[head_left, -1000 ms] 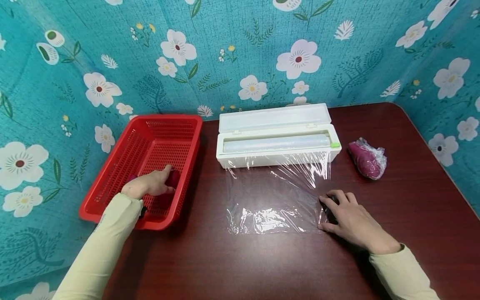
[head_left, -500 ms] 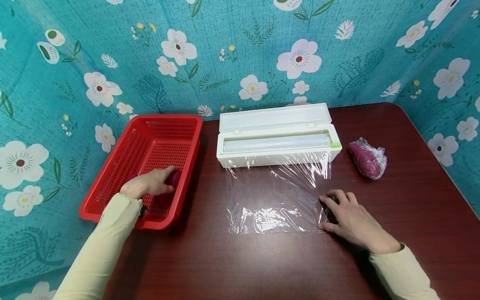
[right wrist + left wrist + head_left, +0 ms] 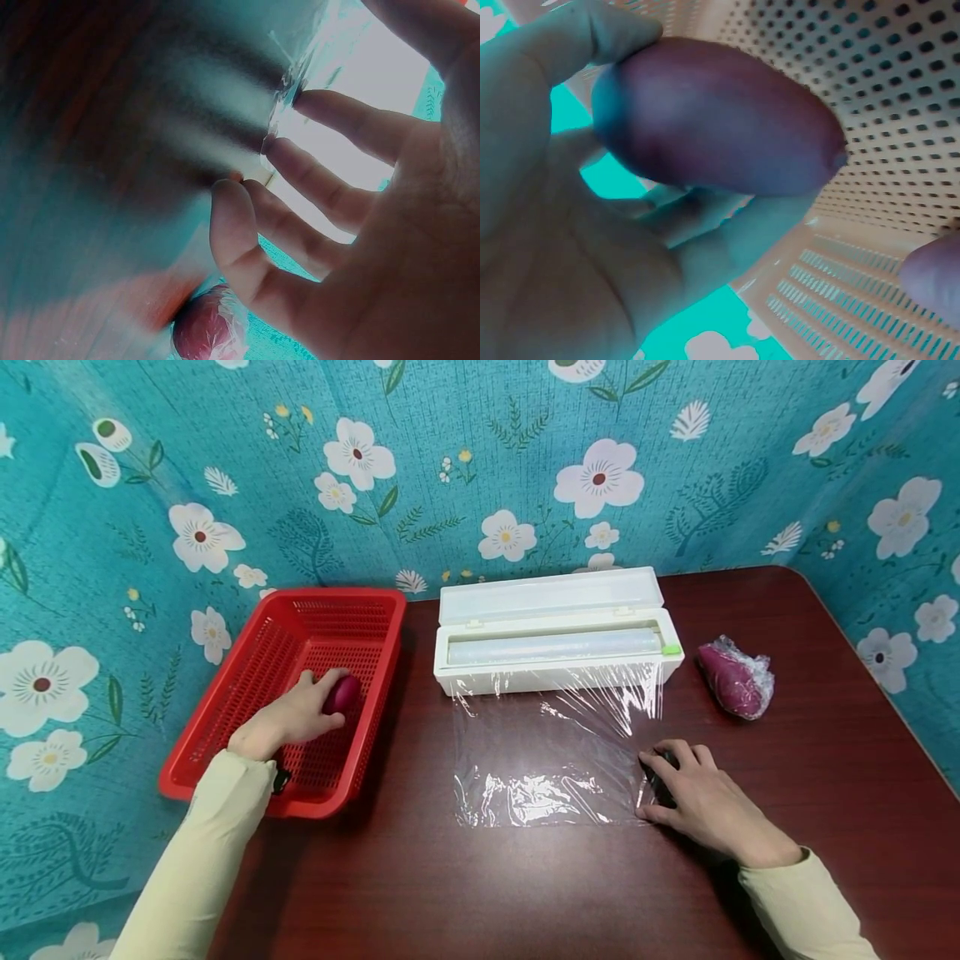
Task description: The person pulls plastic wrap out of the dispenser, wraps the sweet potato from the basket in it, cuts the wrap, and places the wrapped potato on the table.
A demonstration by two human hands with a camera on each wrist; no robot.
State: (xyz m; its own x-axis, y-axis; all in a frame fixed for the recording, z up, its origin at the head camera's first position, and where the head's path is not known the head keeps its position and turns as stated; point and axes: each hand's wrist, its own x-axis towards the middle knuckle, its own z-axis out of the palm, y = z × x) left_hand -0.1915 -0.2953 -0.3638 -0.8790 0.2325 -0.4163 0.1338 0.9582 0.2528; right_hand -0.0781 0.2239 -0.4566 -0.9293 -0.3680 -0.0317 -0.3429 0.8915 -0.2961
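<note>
Inside the red basket [image 3: 337,802], my left hand [image 3: 288,718] grips a smooth magenta oval fruit or vegetable [image 3: 343,695], its exact kind unclear. The left wrist view shows this oval thing [image 3: 720,120] between thumb and fingers, its narrow tip pointing away from the palm. My right hand [image 3: 708,802] rests its spread fingertips at the right edge of a sheet of clear plastic wrap [image 3: 540,777]. That sheet runs flat over the table from a roll [image 3: 551,647] in an opened white dispenser box [image 3: 480,681].
A similar magenta piece wrapped in film [image 3: 737,678] lies at the right, beyond my right hand. Another purplish piece [image 3: 935,277] shows in the basket in the left wrist view. The box lid [image 3: 551,597] stands raised behind the roll. Patterned teal cloth [image 3: 450,468] borders the table.
My left hand has taken hold of the magenta piece, raised it slightly and drawn back a little to the left. The right hand and the plastic wrap stay still.
</note>
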